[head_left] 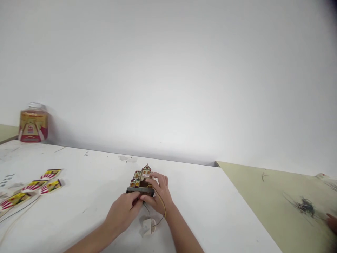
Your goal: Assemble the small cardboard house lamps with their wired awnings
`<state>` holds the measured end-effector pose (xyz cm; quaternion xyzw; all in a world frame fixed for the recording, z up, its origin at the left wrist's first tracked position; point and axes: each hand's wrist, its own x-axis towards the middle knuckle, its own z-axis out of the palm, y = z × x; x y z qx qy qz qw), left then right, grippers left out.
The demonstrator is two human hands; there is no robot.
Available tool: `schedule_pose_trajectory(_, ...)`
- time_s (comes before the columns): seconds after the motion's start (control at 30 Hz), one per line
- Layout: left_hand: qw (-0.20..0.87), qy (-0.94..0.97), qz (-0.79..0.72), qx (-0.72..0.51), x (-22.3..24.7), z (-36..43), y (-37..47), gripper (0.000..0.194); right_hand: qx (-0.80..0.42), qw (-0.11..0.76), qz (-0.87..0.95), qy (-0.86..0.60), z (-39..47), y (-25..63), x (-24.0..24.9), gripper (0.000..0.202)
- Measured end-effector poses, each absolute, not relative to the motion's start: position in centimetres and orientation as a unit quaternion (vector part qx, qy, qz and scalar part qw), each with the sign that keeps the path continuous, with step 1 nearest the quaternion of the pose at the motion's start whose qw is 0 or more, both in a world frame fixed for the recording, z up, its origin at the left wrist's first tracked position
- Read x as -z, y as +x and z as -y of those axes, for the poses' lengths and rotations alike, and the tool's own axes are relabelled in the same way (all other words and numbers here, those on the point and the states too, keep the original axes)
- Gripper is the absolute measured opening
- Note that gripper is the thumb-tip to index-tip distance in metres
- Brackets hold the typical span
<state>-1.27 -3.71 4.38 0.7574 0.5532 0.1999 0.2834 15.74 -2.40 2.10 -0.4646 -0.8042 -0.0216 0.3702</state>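
A small model house (137,175) with a pointed gable and printed windows stands on a dark base (140,190) on the white table. My left hand (126,207) closes on the near side of that base, its fingertips partly hidden. Curled around the house's right side is my right hand (159,193), thumb at the base and fingers against the front. Thin wires run from the house to a small white plastic piece (149,226) lying just in front of my hands. One wire loops over my right hand.
A jar with a white lid (33,123) stands at the back left by the wall. Several red, white and yellow printed pieces (51,186) lie at the left with wires. On the yellowish table (252,200) at right are tangled dark wires (305,206) and another person's hand (332,222).
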Motion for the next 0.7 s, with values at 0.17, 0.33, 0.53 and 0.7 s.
schedule_pose_trajectory(0.17, 0.291, 0.757, -0.547, -0.207, -5.0, 3.9, -1.4, 0.029, 0.066, 0.440, 0.801, -0.400, 2.4, 17.1, -3.0, 0.046)
schedule_pose_trajectory(0.33, 0.296, 0.766, -0.515, -0.247, -4.9, 3.9, -1.8, 0.024, -0.007, 0.529, 0.739, -0.418, 2.2, 17.4, -2.9, 0.035)
schedule_pose_trajectory(0.53, 0.373, 0.714, -0.482, -0.345, -4.1, 3.3, -2.3, 0.025, -0.277, 0.625, 0.524, -0.508, 0.9, 17.6, -1.8, 0.039)
schedule_pose_trajectory(0.7, 0.414, 0.680, -0.464, -0.388, -3.6, 3.0, -2.2, 0.025, -0.486, 0.627, 0.427, -0.434, -0.1, 18.2, -1.3, 0.043)
